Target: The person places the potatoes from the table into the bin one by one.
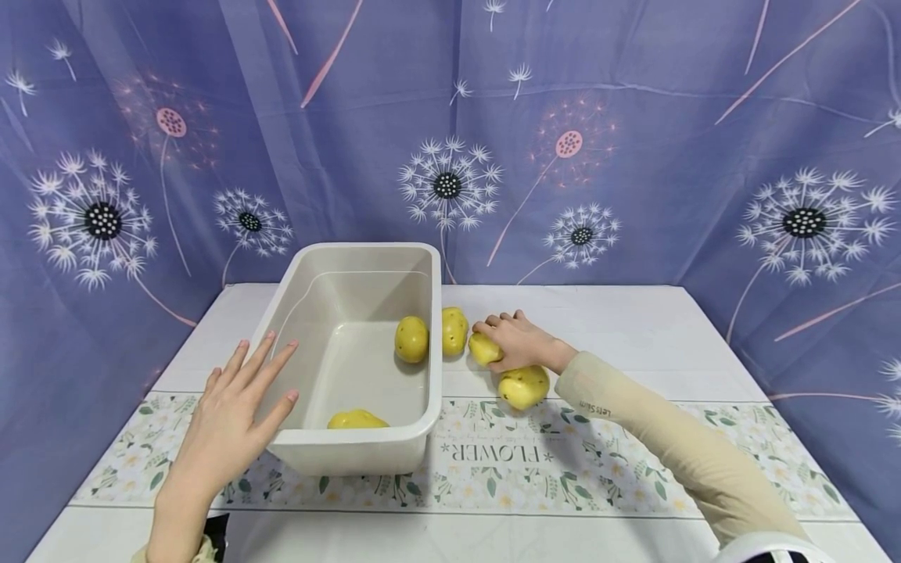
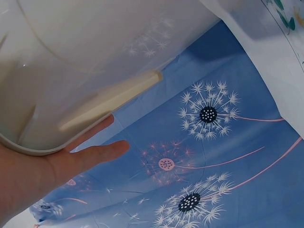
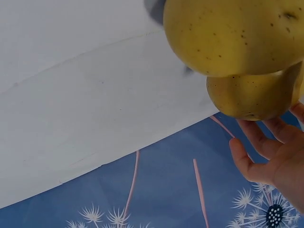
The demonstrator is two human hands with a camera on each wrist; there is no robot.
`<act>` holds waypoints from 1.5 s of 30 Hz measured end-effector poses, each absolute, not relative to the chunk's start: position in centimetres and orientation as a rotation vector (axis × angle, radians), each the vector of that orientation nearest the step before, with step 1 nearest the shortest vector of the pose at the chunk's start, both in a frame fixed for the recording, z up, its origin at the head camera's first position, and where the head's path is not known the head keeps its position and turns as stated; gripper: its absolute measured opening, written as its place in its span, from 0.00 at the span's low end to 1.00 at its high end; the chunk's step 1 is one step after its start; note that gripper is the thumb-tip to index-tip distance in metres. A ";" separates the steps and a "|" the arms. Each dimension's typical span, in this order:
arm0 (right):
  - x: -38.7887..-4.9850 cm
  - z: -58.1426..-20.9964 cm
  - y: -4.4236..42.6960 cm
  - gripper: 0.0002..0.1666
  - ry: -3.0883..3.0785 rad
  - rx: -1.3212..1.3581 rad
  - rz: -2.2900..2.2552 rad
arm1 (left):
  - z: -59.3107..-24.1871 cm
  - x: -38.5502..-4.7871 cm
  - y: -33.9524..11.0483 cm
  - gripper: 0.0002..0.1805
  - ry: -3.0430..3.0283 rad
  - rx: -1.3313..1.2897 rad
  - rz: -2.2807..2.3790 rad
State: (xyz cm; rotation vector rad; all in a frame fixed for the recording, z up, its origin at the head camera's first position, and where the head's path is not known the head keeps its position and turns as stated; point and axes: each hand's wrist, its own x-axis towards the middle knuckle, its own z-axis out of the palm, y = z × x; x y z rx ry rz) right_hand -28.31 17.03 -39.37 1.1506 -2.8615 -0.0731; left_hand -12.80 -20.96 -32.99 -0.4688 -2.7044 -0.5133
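Note:
My right hand [image 1: 519, 342] grips a yellow potato [image 1: 484, 349] from above, beside the bin on the table. Close by its wrist lies another potato [image 1: 524, 388], and one more potato [image 1: 454, 331] sits against the bin's right wall. In the right wrist view, the right fingers touch the far side of a potato [image 3: 251, 97], partly hidden behind a nearer potato [image 3: 232, 38]. My left hand [image 1: 235, 410] rests with spread fingers at the left rim of the pale grey bin [image 1: 435, 375]. Inside the bin are two potatoes, one by the right wall [image 1: 411, 339] and one near the front [image 1: 357, 420].
The white table [image 1: 598, 313] carries a printed flower band [image 1: 612, 461] across its front half. A purple dandelion curtain [image 1: 352, 156] encloses the back and both sides.

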 end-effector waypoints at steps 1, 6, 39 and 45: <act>-28.3 -39.4 17.1 0.36 -2.858 1.152 -0.071 | -33.0 -12.8 -21.0 0.30 -2.705 -0.469 -0.511; -28.4 -39.2 17.1 0.36 -2.865 1.153 -0.059 | -33.1 -12.8 -21.0 0.29 -2.702 -0.468 -0.514; -28.2 -36.4 17.6 0.37 -2.759 1.189 -0.124 | -32.9 -12.9 -20.9 0.30 -2.699 -0.470 -0.519; -28.0 -36.0 17.6 0.37 -2.769 1.182 -0.107 | -32.9 -12.8 -20.9 0.30 -2.712 -0.470 -0.523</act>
